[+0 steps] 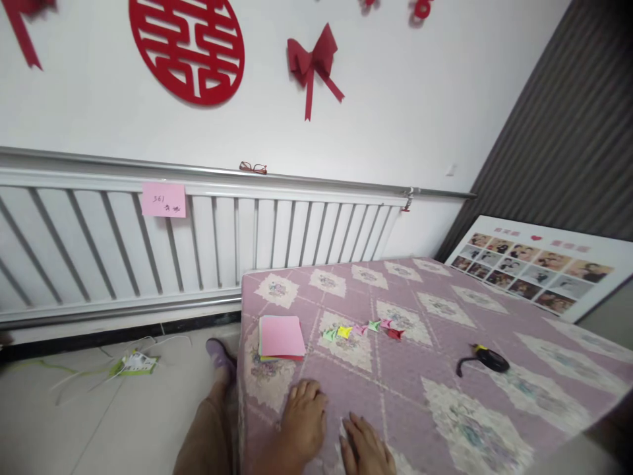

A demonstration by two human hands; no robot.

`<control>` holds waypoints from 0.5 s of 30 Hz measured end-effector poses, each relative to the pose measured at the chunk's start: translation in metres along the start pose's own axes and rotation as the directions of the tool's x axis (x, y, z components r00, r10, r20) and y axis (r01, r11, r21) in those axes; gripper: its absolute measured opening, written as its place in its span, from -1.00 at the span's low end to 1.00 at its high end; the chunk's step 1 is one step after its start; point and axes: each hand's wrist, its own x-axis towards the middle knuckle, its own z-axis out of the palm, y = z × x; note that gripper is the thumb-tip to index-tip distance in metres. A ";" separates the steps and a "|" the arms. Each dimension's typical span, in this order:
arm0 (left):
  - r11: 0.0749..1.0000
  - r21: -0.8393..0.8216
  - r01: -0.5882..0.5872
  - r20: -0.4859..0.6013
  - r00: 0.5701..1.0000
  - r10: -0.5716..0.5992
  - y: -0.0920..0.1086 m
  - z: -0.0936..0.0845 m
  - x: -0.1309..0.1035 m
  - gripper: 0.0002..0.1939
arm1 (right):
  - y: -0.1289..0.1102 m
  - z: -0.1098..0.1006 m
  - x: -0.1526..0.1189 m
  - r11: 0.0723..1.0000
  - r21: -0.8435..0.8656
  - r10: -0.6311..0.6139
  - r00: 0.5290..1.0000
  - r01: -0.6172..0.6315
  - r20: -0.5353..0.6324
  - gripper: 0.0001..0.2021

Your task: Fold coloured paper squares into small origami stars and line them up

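My left hand (303, 419) rests palm down on the purple patterned bedspread (395, 389), fingers lying forward and nothing visible in them. Beside it, my right hand (366, 446) lies flat too, partly cut off by the bottom edge. A small whitish patch shows by its fingertips; I cannot tell what it is. Just beyond my left hand sits a stack of square coloured paper (281, 337), pink on top. Farther right, several small folded paper pieces, including a yellow one (344, 332) and a red one (395, 334), lie in a loose row.
A black and yellow object with a strap (492, 359) lies on the right of the bed. Behind stands a white radiator (291, 227) with a pink note (164, 200) and glasses (253, 167) on its pipe. A photo board (537, 264) leans at right; cables (136, 361) lie on the floor.
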 end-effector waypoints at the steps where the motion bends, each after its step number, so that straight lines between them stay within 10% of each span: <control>1: 1.000 -0.001 -0.009 -0.005 1.000 0.009 -0.002 -0.001 -0.007 -0.70 | 0.000 0.000 0.000 1.000 0.008 -0.009 1.000 0.009 0.000 -0.62; 15: 0.991 -0.096 -0.089 -0.097 0.992 0.079 -0.027 -0.003 -0.048 -0.74 | -0.007 -0.009 0.000 0.998 0.040 -0.050 0.994 0.054 -0.095 -0.67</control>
